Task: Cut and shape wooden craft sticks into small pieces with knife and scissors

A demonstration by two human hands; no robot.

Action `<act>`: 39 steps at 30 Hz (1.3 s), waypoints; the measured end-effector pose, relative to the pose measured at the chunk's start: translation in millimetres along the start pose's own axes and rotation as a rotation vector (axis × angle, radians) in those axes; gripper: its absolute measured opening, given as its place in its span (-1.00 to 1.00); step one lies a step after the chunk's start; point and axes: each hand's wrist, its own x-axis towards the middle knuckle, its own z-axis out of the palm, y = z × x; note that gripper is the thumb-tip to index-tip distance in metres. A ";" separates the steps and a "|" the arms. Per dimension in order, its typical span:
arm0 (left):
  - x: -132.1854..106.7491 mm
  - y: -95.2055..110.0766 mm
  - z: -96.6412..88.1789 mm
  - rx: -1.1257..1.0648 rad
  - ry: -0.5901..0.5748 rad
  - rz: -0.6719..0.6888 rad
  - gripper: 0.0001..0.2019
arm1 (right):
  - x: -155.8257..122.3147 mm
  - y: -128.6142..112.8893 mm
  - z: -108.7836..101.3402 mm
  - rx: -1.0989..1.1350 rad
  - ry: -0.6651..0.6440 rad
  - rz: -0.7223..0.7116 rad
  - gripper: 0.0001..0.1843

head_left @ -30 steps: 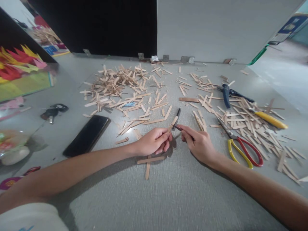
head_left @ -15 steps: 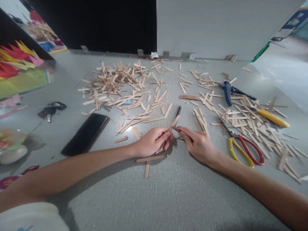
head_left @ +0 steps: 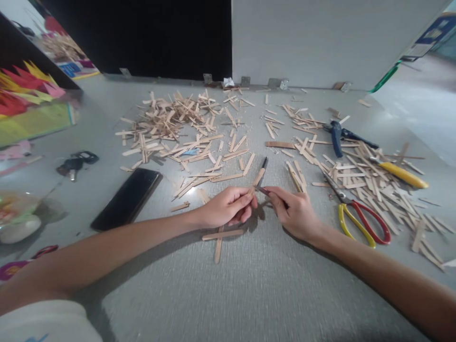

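Note:
My left hand [head_left: 235, 206] is closed on a craft stick [head_left: 260, 176], which points up and away from me. Opposite it, my right hand [head_left: 294, 209] pinches a thin dark tool [head_left: 262, 190], its end touching the stick by the left fingertips; its exact kind is unclear. Beside the stick shows a black pen-like rod [head_left: 264, 164]; whether it lies on the table or is held, I cannot tell. Below the left hand, one craft stick [head_left: 224, 234] lies across another [head_left: 218, 251].
Piled craft sticks [head_left: 174, 114] cover the back left; more lie at right under blue-handled pliers [head_left: 336, 137] and a yellow-handled tool [head_left: 402, 174]. Red-and-yellow-handled scissors [head_left: 356, 211] are near my right arm. A phone [head_left: 126, 199] and keys [head_left: 73, 165] lie left.
The dark tool in my right hand has turned slightly and shows more of its length against the stick. My left hand stays nearly in place.

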 end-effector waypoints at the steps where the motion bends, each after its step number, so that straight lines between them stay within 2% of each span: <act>1: -0.2 0.0 0.6 0.009 0.004 0.002 -0.72 | 1.2 -0.5 -0.9 0.034 0.020 0.047 -0.63; 5: -2.8 1.2 5.6 0.116 0.067 0.014 -0.73 | 4.1 -2.8 -5.9 0.256 0.101 0.187 -0.74; 8: -6.8 1.8 10.2 0.248 0.060 0.054 -0.70 | 4.7 -8.9 -10.9 0.441 0.104 0.202 -0.77; 10: -9.4 2.5 12.7 0.310 0.051 0.073 -0.68 | 5.2 -15.5 -14.6 0.484 0.100 0.201 -0.90; 15: -15.0 16.4 17.5 0.176 0.062 0.076 -0.55 | 7.2 -31.2 -25.3 0.488 0.114 0.209 -0.94; 20: -31.9 46.3 28.6 0.100 0.076 0.045 -0.75 | 9.2 -44.1 -40.8 0.437 0.131 0.197 -0.94; 23: -45.2 61.1 36.3 0.159 0.093 0.017 -0.76 | 8.7 -52.3 -52.9 0.365 0.102 0.168 -0.80; 25: -51.5 67.1 39.7 0.179 0.125 0.028 -0.76 | 6.9 -57.3 -60.6 0.285 0.110 0.143 -0.79; 31: -56.4 73.7 42.2 0.214 0.161 0.093 -0.68 | -1.8 -70.6 -74.3 0.006 0.175 0.028 -0.85; 33: -56.9 74.3 42.3 0.227 0.171 0.101 -0.67 | -4.4 -74.7 -75.8 -0.065 0.180 -0.034 -0.78; 36: -58.1 74.1 42.9 0.250 0.190 0.100 -0.67 | -7.3 -79.1 -76.3 -0.159 0.105 -0.114 -0.60; 39: -59.2 73.1 43.1 0.279 0.209 0.115 -0.68 | -9.5 -79.4 -75.3 -0.178 0.050 -0.216 -0.51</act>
